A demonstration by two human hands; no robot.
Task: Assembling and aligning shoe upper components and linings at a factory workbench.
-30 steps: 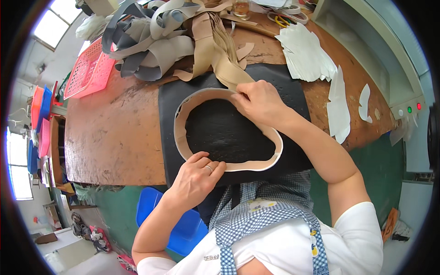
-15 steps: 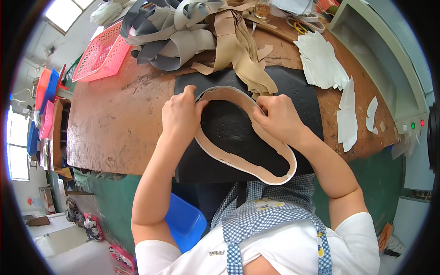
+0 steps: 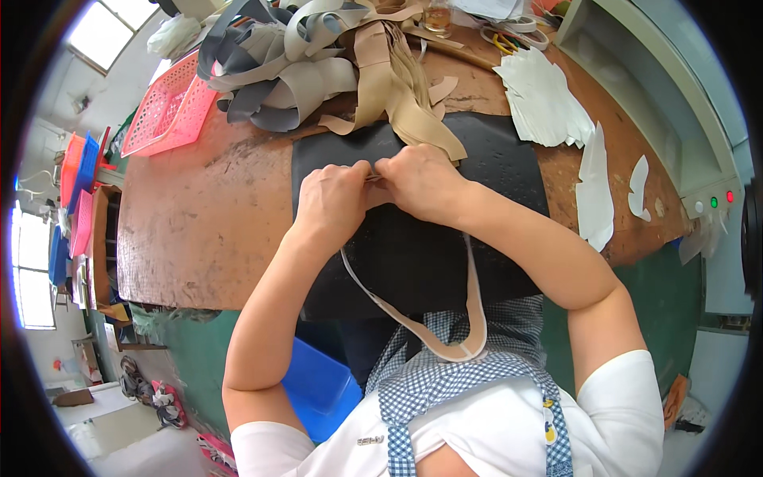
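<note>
A beige, white-edged strip joined into a loop [image 3: 474, 306] hangs from both my hands toward the apron. My left hand [image 3: 334, 199] pinches its far part, and right beside it my right hand [image 3: 421, 184] grips the same stretch with bent fingers. The fingertips nearly meet, and a short beige piece of the band shows between them. Under the loop lies a black mat [image 3: 397, 270] on the wooden table [image 3: 199, 215]. A bundle of tan strips [image 3: 417, 119] ends at the mat's far edge, just beyond my right hand.
Grey curled strips [image 3: 294, 79] pile up at the back, right of a pink basket [image 3: 171, 103]. White torn sheets [image 3: 544, 99] lie at the right, before a grey-green machine housing [image 3: 652, 103] with coloured buttons. A blue bin [image 3: 318, 389] stands below the table's front edge.
My hands have come together, the right moving left across the loop. The loop, wide and rounded before, is now narrower, and its near end has dropped closer to my apron.
</note>
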